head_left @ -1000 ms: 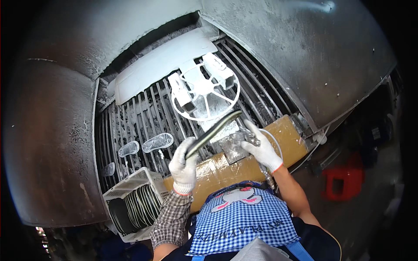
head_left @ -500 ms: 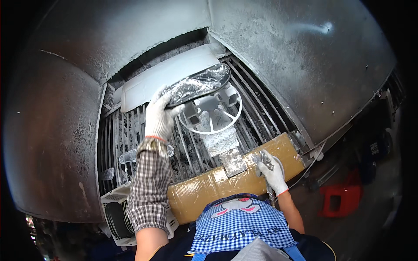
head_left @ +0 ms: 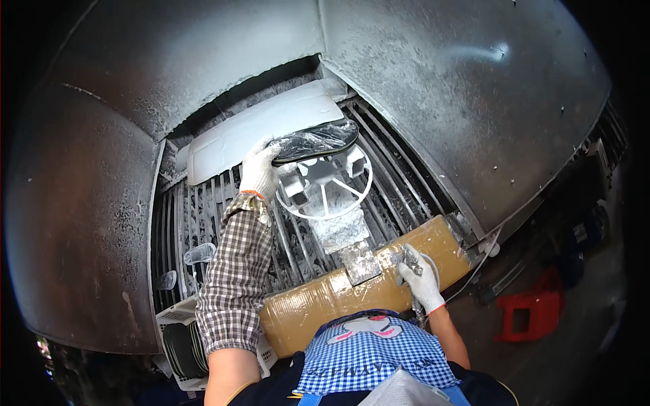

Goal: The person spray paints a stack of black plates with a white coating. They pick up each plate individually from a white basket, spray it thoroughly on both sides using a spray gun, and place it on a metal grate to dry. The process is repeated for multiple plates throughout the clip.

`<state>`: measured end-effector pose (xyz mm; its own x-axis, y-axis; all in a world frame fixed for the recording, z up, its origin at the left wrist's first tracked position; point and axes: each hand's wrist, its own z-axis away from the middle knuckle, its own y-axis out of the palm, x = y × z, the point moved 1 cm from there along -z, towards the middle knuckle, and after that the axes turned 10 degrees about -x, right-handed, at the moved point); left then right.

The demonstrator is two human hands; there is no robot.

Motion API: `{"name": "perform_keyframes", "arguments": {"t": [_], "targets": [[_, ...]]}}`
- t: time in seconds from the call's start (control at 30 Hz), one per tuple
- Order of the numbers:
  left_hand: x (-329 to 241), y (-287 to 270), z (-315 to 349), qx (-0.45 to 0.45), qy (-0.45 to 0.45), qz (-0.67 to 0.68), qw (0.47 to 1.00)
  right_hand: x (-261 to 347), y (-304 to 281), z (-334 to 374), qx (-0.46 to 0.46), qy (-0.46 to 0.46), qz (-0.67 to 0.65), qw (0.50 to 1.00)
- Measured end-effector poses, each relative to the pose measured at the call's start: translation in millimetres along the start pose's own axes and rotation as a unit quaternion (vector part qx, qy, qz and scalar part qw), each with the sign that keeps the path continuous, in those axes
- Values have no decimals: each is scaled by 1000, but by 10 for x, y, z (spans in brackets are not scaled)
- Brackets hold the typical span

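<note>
Reaching forward, head view: left hand (head_left: 260,170), in a white knitted glove with an orange cuff edge, grasping the left end of a long black oval piece (head_left: 315,143). Left arm: nearly extended, rising from the lower edge, clad in a brown-and-white checked sleeve (head_left: 233,277); bare skin below it, toward the elbow.

Black oval piece: shiny-topped, rounded at the right end, slanting upward to the right; located above the far part of a white spoked wheel (head_left: 326,217) with block-shaped supports. Contact with the supports: cannot tell. Beyond the piece, a pale sheet (head_left: 261,128).

Right hand (head_left: 422,283): same glove type, fingers curled around a grey metal tool (head_left: 412,264), well apart from the wheel. Right forearm: bare, bent in near the body, angled up and to the left; hand over the right part of a brown, glossy-wrapped beam (head_left: 308,313).

Surroundings: dark slatted grate (head_left: 290,247) beneath the wheel; white plastic basket (head_left: 177,313) at lower left, containing upright black ovals (head_left: 180,352), partly hidden by the sleeve; red stool (head_left: 531,301) at right.
</note>
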<state>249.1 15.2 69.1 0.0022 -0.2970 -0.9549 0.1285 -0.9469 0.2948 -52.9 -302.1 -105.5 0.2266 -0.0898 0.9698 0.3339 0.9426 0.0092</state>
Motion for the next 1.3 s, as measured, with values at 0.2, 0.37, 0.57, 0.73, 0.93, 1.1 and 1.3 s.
{"name": "perform_keyframes", "arguments": {"t": [0.2, 0.37, 0.57, 0.73, 0.93, 1.1, 1.3], "targets": [[179, -260, -330, -45, 75, -204, 975, 71, 31, 3, 2, -15, 22, 1000], [99, -176, -179, -81, 74, -267, 958, 223, 74, 74, -5, -23, 41, 999], [92, -260, -111, -113, 50, -284, 951, 317, 136, 95, -3, -29, 46, 999], [104, -270, -76, -127, 64, -305, 942, 293, 119, 114, 2, -33, 44, 998], [356, -586, 173, -208, 189, -198, 939, 656, 205, 56, 11, -133, 50, 990], [1044, -807, 700, -308, -39, 20, 950, 1302, 439, 22, 54, -193, -5, 980], [1591, -567, 1304, -134, -211, 184, 951, 1833, 1073, -58, 162, -207, -106, 959]]}}
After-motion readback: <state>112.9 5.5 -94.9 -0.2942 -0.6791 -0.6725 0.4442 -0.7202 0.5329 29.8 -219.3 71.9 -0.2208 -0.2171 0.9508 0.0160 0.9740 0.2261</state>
